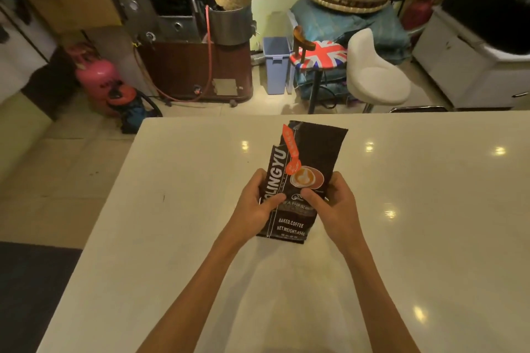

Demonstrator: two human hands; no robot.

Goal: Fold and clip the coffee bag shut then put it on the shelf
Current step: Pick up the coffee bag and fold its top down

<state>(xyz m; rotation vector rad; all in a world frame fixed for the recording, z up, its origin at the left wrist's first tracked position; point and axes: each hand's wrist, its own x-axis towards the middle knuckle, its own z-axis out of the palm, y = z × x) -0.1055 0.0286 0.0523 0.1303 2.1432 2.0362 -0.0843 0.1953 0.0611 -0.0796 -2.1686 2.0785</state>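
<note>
Black coffee bag (301,180) upright on white counter (430,209); top unfolded, unclipped

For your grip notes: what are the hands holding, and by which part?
Both hands, left and right, hold the coffee bag by its lower side edges, thumbs on its front.

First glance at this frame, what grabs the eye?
The black coffee bag, held by its sides in the left hand and right hand over the glossy white table, top unfolded and an orange tag at its upper left. Past the far edge, a Union Jack stool stands centre, a pink gas cylinder far left.
</note>
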